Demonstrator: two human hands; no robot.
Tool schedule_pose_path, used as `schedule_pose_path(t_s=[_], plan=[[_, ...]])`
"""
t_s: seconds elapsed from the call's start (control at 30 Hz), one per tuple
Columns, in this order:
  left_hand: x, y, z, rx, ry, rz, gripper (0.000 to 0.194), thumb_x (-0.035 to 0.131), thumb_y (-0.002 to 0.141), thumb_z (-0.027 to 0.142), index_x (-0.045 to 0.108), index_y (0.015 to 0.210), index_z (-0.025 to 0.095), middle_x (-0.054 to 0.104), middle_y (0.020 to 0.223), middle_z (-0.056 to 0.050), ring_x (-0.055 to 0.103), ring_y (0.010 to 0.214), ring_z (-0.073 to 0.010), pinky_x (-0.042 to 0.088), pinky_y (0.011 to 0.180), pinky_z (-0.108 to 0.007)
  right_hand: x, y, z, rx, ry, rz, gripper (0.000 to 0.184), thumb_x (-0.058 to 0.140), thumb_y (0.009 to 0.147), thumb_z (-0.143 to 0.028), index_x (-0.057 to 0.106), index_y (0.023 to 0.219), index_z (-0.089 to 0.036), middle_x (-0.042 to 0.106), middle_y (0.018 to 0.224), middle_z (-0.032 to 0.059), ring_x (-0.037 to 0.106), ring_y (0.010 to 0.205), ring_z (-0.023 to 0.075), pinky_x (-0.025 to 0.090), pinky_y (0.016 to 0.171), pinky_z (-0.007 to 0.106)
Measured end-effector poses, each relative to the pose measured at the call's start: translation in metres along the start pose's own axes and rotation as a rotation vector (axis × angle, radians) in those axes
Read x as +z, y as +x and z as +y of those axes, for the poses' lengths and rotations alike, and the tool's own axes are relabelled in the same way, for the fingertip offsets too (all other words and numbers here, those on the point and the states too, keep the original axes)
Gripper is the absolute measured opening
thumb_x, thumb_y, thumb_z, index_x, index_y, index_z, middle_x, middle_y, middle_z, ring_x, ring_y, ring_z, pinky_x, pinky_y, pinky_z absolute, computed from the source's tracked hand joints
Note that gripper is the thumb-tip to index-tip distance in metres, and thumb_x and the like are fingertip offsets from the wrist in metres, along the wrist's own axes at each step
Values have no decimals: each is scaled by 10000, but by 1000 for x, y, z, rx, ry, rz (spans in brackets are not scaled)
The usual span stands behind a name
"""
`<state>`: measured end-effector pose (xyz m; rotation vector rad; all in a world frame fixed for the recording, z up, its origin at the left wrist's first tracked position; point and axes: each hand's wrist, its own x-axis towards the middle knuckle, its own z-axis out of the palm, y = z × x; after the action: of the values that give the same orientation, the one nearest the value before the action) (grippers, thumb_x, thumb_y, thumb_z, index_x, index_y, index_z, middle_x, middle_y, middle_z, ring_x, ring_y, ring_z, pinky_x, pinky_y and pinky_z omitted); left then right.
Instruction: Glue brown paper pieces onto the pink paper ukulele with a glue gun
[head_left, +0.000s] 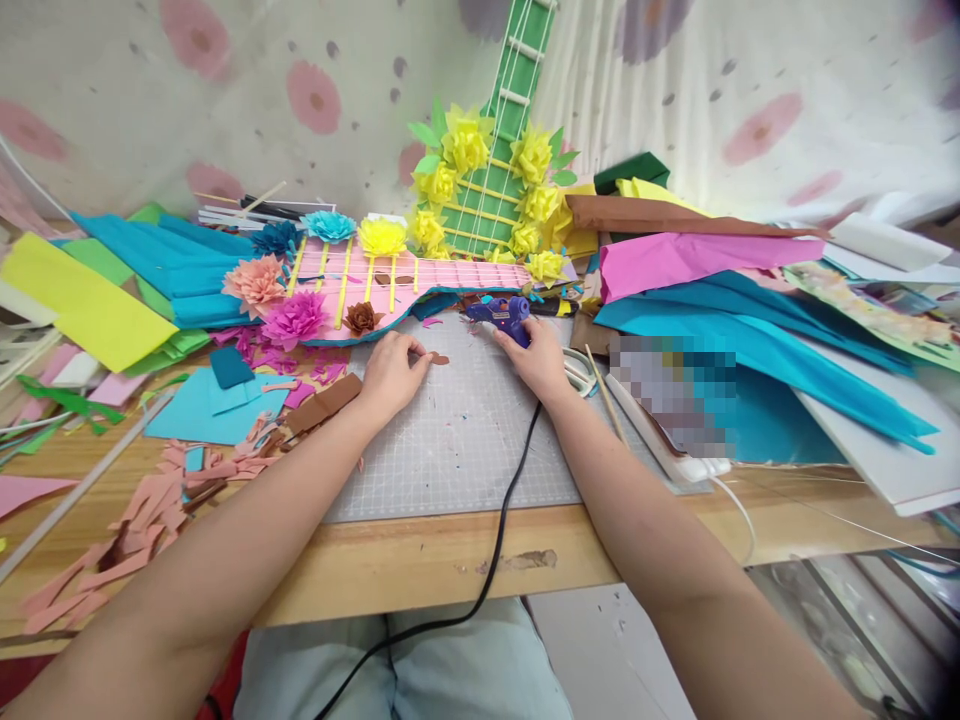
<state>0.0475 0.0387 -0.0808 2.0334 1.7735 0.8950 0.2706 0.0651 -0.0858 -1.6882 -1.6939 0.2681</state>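
Observation:
Pinched at the fingertips of my left hand [394,375] is a small brown paper petal [440,359], held just over the grey cutting mat [457,450]. My right hand [540,362] is closed around a dark blue hot glue gun [504,314], whose nozzle points left. Its black cord [510,500] runs down over the table edge. Behind both hands lies a pink guitar-shaped piece [420,275] with paper flowers, among them a brown flower [361,319] close to my left hand and a magenta flower [295,317].
A green guitar neck [495,190] ringed with yellow flowers leans at the back. Salmon paper scraps [150,510] and a light blue sheet [217,405] lie left. Folded blue paper [750,330], a wooden stick [606,395] and a white power strip [667,440] are right.

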Motion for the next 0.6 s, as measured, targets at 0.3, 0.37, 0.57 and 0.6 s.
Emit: schedule_pose_path(t_s=[0.3, 0.37, 0.57, 0.6], plan=[[3, 2, 4, -61, 56, -35, 108, 663, 751, 289, 630, 753, 186, 530, 939, -64, 524, 1012, -249, 401, 933, -429, 5, 1, -1, -9, 1, 23, 413, 525, 799, -573, 616, 904, -183, 615, 937, 123, 556, 911, 269, 437, 826, 408], [1, 2, 3, -49, 30, -43, 99, 656, 759, 278, 630, 749, 183, 540, 910, -58, 535, 972, -230, 412, 910, -411, 4, 1, -2, -2, -4, 21, 410, 531, 798, -567, 616, 902, -180, 615, 941, 125, 558, 914, 269, 435, 829, 407], [-1, 1, 4, -5, -119, -45, 100, 626, 773, 258, 573, 736, 182, 587, 832, -34, 553, 805, -170, 435, 765, -328, 3, 1, -3, 2, 6, 7, 393, 536, 798, -546, 610, 899, -174, 618, 943, 125, 557, 909, 269, 436, 826, 406], [-1, 1, 4, -4, -165, -52, 101, 619, 774, 256, 560, 732, 187, 597, 809, -24, 554, 772, -159, 434, 741, -315, 3, 1, -3, 3, 7, 8, 389, 538, 795, -545, 610, 892, -175, 619, 937, 124, 556, 902, 268, 437, 822, 407]])
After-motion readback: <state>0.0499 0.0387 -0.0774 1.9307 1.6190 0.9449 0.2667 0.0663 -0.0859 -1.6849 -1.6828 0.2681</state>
